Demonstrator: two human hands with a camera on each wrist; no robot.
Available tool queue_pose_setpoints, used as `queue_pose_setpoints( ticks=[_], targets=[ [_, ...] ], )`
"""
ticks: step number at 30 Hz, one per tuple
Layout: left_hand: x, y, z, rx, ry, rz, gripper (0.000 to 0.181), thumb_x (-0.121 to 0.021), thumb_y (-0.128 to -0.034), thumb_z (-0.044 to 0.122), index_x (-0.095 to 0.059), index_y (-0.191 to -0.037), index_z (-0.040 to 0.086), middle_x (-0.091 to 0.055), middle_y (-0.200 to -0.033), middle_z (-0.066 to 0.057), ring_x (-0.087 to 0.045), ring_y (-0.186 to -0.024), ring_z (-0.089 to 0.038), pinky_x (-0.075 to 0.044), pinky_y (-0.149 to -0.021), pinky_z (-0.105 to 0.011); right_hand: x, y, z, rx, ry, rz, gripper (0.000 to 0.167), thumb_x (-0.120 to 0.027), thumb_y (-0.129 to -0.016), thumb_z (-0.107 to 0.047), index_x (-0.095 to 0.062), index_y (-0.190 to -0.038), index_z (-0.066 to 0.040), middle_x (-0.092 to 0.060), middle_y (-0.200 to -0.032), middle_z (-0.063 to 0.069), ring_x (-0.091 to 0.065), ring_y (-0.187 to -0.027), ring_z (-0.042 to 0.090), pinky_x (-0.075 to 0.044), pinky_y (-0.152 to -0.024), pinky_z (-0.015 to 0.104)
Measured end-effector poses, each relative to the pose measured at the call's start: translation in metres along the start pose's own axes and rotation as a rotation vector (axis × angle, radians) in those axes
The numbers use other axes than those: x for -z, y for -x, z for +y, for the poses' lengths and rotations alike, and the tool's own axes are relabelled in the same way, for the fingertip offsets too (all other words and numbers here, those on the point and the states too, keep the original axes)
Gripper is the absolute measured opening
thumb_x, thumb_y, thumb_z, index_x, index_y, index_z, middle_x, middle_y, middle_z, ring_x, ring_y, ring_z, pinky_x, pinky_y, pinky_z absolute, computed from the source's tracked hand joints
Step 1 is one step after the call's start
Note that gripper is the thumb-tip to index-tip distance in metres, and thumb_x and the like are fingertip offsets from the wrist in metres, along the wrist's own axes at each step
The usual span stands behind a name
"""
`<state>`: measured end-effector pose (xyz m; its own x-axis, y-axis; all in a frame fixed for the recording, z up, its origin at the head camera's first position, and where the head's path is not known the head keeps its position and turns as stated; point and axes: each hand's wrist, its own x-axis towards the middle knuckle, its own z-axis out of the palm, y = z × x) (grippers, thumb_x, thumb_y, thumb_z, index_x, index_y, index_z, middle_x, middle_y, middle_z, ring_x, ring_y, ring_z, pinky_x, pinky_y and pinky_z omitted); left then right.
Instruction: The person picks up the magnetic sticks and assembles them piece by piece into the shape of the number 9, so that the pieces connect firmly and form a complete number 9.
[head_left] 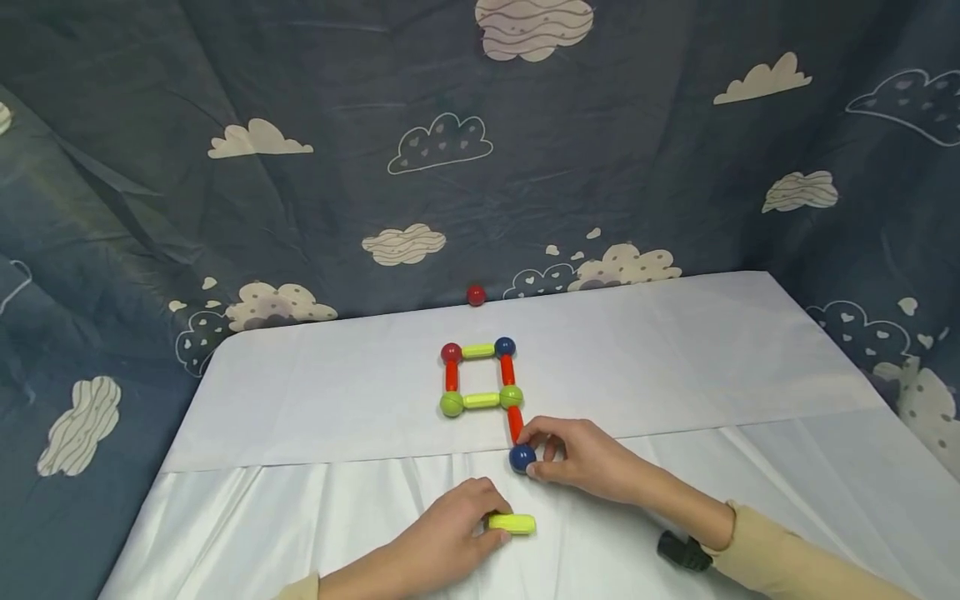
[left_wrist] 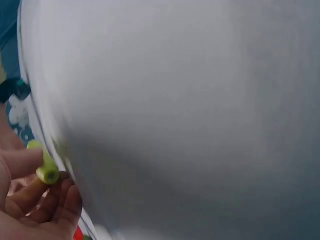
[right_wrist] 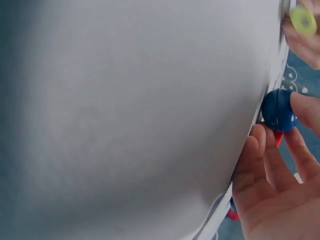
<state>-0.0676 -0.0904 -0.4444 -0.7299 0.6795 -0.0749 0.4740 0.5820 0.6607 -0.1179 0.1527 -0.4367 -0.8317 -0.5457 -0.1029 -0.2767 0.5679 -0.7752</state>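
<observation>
My left hand [head_left: 457, 531] pinches a yellow-green rod [head_left: 513, 524] between thumb and fingers, just over the cloth. The rod's round end [left_wrist: 48, 175] faces the left wrist camera. With thumb and fingertips my right hand [head_left: 581, 458] holds a blue ball [head_left: 522, 458], which meets the lower end of a red rod [head_left: 515, 424]. That rod joins a green ball [head_left: 511, 397] at the near right corner of a square of balls and rods. The square's other corners are a green ball [head_left: 452, 404], a red ball [head_left: 451, 353] and a blue ball [head_left: 505, 347].
A loose red ball [head_left: 476, 295] sits at the table's back edge, by the dark cloud-patterned curtain [head_left: 450, 200]. White cloth [head_left: 337, 392] covers the table, with folds along its near part. A black strap-like device [head_left: 683, 551] is at the right wrist.
</observation>
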Motion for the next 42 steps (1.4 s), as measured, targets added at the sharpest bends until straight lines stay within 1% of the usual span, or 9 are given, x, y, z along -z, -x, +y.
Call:
queue_pose_setpoints(
  ticks=[2,5,9,14,19,23,35,38,42],
  targets=[
    [0.005,-0.001,-0.003,0.037,0.035,0.027,0.012,-0.070,-0.0921,0.018,-0.070,-0.104,0.017,-0.054,-0.094,0.018,-0.050,-0.082,0.000,-0.046,-0.075,-0.021,0.000,0.000,0.001,-0.004,0.006,0.002,0.029,-0.077,-0.086,-0.024,-0.065,-0.113,-0.025,-0.063,-0.094,-0.011,-0.057,-0.079,0.014,-0.048,-0.064,0.026],
    [0.013,-0.001,-0.010,0.078,0.039,0.070,0.014,-0.069,-0.0926,0.017,-0.070,-0.106,0.015,-0.055,-0.095,0.016,-0.051,-0.081,-0.002,-0.046,-0.074,-0.022,0.001,0.000,0.002,-0.008,0.014,0.004,0.030,-0.078,-0.086,-0.024,-0.065,-0.113,-0.025,-0.063,-0.094,-0.011,-0.057,-0.079,0.013,-0.048,-0.064,0.026],
    [0.019,-0.004,-0.020,0.095,0.003,0.127,0.015,-0.070,-0.0925,0.015,-0.070,-0.107,0.012,-0.056,-0.096,0.013,-0.052,-0.082,-0.004,-0.047,-0.075,-0.024,0.002,-0.001,0.003,-0.016,0.011,0.001,0.031,-0.078,-0.086,-0.023,-0.065,-0.114,-0.025,-0.063,-0.095,-0.010,-0.057,-0.080,0.014,-0.048,-0.065,0.026],
    [0.022,-0.013,-0.028,0.083,-0.036,0.190,0.016,-0.072,-0.0904,0.014,-0.071,-0.106,0.009,-0.059,-0.096,0.008,-0.052,-0.081,-0.006,-0.047,-0.073,-0.025,0.001,-0.001,0.003,-0.020,0.006,0.001,0.031,-0.077,-0.086,-0.023,-0.065,-0.114,-0.024,-0.063,-0.095,-0.010,-0.057,-0.080,0.014,-0.048,-0.064,0.026],
    [0.020,-0.023,-0.031,0.072,-0.045,0.198,0.018,-0.073,-0.0894,0.013,-0.072,-0.106,0.009,-0.059,-0.097,0.008,-0.051,-0.083,-0.005,-0.047,-0.075,-0.025,0.001,-0.001,0.002,0.001,-0.001,0.004,0.030,-0.077,-0.087,-0.022,-0.065,-0.114,-0.025,-0.063,-0.096,-0.010,-0.057,-0.080,0.014,-0.048,-0.065,0.027],
    [0.020,-0.028,-0.031,0.068,-0.035,0.198,0.018,-0.073,-0.0893,0.012,-0.072,-0.107,0.008,-0.058,-0.095,0.008,-0.051,-0.082,-0.006,-0.046,-0.072,-0.023,0.001,0.000,0.002,0.007,0.003,0.009,0.029,-0.077,-0.087,-0.023,-0.065,-0.113,-0.025,-0.063,-0.095,-0.010,-0.057,-0.080,0.014,-0.047,-0.065,0.027],
    [0.022,-0.030,-0.030,0.104,-0.020,0.179,0.022,-0.073,-0.0895,0.014,-0.071,-0.111,0.010,-0.058,-0.097,0.009,-0.053,-0.084,-0.006,-0.047,-0.074,-0.025,0.001,0.001,0.001,-0.005,-0.002,0.007,0.030,-0.077,-0.086,-0.021,-0.065,-0.113,-0.025,-0.063,-0.096,-0.010,-0.057,-0.080,0.014,-0.048,-0.064,0.026],
    [0.028,-0.029,-0.030,0.117,-0.005,0.185,0.023,-0.071,-0.0916,0.018,-0.069,-0.113,0.010,-0.059,-0.100,0.008,-0.054,-0.087,-0.008,-0.048,-0.077,-0.027,0.001,0.001,0.000,-0.011,-0.002,0.002,0.030,-0.077,-0.087,-0.021,-0.065,-0.114,-0.025,-0.063,-0.096,-0.010,-0.057,-0.080,0.014,-0.048,-0.065,0.026],
    [0.049,-0.036,-0.027,0.117,-0.007,0.223,0.022,-0.066,-0.0952,0.021,-0.069,-0.114,0.009,-0.061,-0.102,0.005,-0.055,-0.089,-0.011,-0.049,-0.079,-0.031,-0.001,0.000,0.001,-0.016,-0.003,-0.001,0.030,-0.077,-0.087,-0.022,-0.065,-0.114,-0.025,-0.063,-0.096,-0.011,-0.057,-0.080,0.014,-0.048,-0.065,0.026]
  ],
)
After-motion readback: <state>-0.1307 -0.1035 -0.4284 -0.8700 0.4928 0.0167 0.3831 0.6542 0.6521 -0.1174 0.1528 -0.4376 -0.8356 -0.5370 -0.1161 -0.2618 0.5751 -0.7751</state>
